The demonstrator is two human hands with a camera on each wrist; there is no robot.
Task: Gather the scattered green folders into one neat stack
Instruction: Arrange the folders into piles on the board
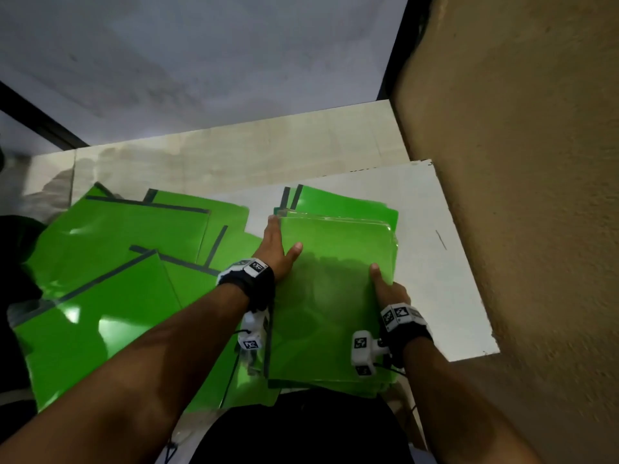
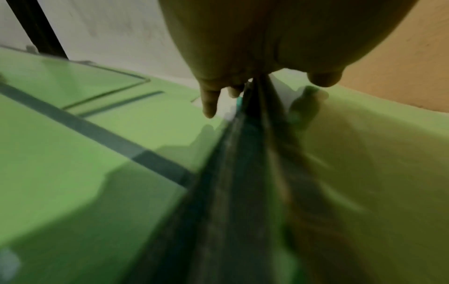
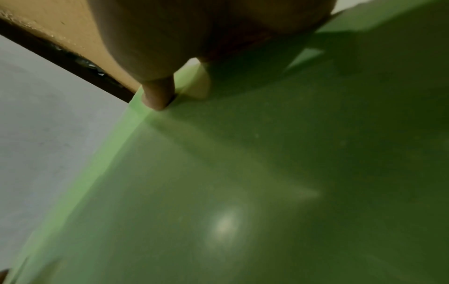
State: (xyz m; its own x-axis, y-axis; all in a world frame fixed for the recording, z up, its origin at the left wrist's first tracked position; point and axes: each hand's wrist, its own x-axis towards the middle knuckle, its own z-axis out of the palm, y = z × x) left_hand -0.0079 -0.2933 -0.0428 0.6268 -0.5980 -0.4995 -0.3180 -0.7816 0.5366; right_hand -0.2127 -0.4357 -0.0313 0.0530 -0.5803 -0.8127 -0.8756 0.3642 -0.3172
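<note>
I see my left hand (image 1: 275,247) laid flat along the left edge of the stack of green folders (image 1: 331,296), fingers straight and together, thumb resting on the top cover. My right hand (image 1: 388,288) grips the stack's right edge, thumb pressed on top; its other fingers are hidden below, so I cannot tell how they lie. The stack sits on a white board (image 1: 445,262) near the right edge of the tabletop (image 1: 234,152), beside a tan wall (image 1: 519,162). The scattered green folders (image 1: 110,269) overlap one another at the tabletop's left side.
</note>
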